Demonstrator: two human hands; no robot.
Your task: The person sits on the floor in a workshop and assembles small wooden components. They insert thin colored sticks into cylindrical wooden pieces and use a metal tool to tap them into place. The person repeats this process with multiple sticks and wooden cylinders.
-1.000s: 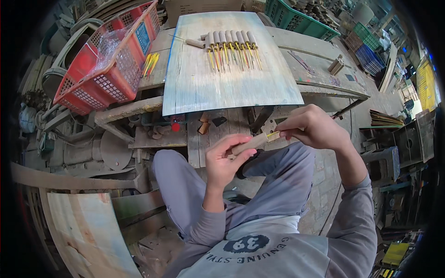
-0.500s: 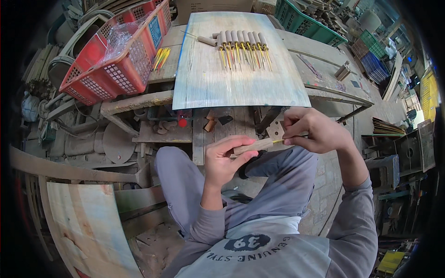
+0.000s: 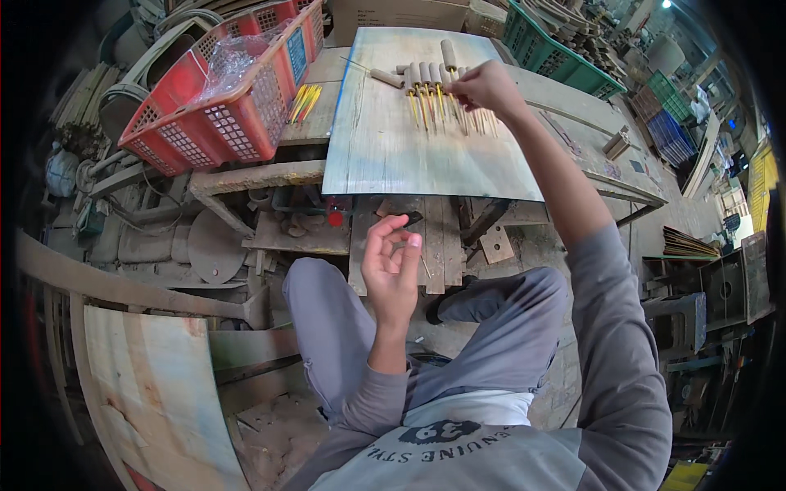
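Tool [image 3: 449, 56] (wooden-handled) juts out beyond the right fingers [image 3: 464, 87].

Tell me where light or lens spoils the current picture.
Head view: dark corners, and the edges of the lower-left panel bow; head view: pale sheen on the board, shade beneath it; head view: a small light glares at top right; head view: the right hand may be slightly blurred.

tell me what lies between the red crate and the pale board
In the head view, a small bunch of mostly yellow sticks lies on the bench between the red crate and the pale board.
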